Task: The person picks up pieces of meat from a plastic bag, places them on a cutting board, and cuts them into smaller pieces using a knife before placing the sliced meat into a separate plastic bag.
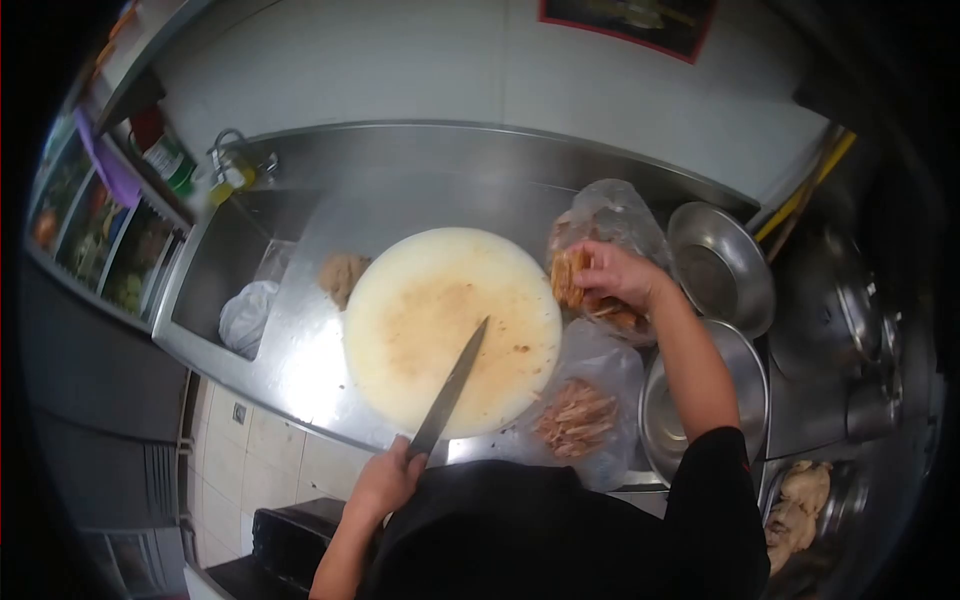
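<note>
My left hand (386, 482) is closed round the handle of a long kitchen knife (452, 388). Its blade points away from me across a round, pale chopping board (400, 270) with brown stains and a few crumbs. To the right of the board, my right hand (622, 276) grips a bunch of orange-brown slices (570, 276), whose kind I cannot make out. Just behind and under that hand lies a clear plastic bag (612, 205) with more brown pieces inside. Nearer to me, a pile of thin reddish-brown strips (577, 418) rests on another plastic bag (622, 370).
Two steel bowls (722, 258) stand at the right, one nearer me. A crumpled brown cloth or lump (343, 278) lies left of the board. Further left is a sink (205, 290) holding a white plastic bag (248, 318). A tray with pale food (800, 505) is at lower right.
</note>
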Demonstrator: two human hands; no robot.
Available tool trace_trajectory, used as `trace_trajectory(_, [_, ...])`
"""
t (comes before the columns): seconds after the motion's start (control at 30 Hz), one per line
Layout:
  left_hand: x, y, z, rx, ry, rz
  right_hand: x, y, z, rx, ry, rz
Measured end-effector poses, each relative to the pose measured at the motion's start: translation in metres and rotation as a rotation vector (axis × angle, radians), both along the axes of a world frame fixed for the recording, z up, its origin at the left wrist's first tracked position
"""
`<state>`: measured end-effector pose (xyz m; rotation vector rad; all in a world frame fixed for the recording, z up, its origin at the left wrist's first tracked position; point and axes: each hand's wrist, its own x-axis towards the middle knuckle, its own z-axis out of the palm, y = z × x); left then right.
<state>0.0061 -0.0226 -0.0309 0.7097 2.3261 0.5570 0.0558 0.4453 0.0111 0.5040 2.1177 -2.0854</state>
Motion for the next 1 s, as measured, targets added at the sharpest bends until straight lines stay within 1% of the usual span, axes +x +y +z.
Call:
trace_trajectory(0.1, [-0.004,-0.013,-0.004,0.026,0.014,0.042,-0.016,-0.061,-0.003,0.323,-0.112,0.128])
trace_trajectory(0.13, [-0.005,-0.019,-0.001,0.033,-0.006,0.077,-0.021,-0.092,0.004,0.49,-0.095,0.124])
trace_trajectory(0.23, [-0.01,-0.032,0.003,0.045,-0.038,0.139,-0.041,-0.173,0.004,0.766,-0.164,0.254])
trace_trajectory(0.33, [-0.009,-0.044,0.007,0.027,0.0,0.142,-0.049,-0.208,-0.023,1.025,-0.008,0.354])
trace_trajectory(0.43, [-0.005,-0.056,0.015,0.004,-0.045,0.17,-0.044,-0.205,-0.009,0.978,-0.16,0.278])
trace_trajectory(0.53, [-0.001,-0.065,0.01,0.046,-0.048,0.163,-0.04,-0.178,-0.044,1.124,0.416,0.384])
trace_trajectory(0.63, [-0.001,-0.064,0.019,0.085,-0.079,0.147,-0.046,-0.175,-0.05,0.897,0.426,0.445])
trace_trajectory(0.73, [-0.003,-0.061,0.032,0.081,-0.097,0.131,-0.033,-0.205,-0.048,0.807,0.175,0.273])
trace_trajectory(0.83, [-0.007,-0.058,0.048,-0.01,-0.172,0.124,-0.025,-0.218,-0.056,0.706,0.203,0.14])
trace_trajectory(0.93, [-0.008,-0.053,0.061,-0.087,-0.228,0.116,-0.022,-0.219,-0.056,0.723,0.237,0.121])
trace_trajectory(1.0, [-0.009,-0.048,0.07,-0.112,-0.245,0.117,-0.022,-0.214,-0.058,0.737,0.239,0.162])
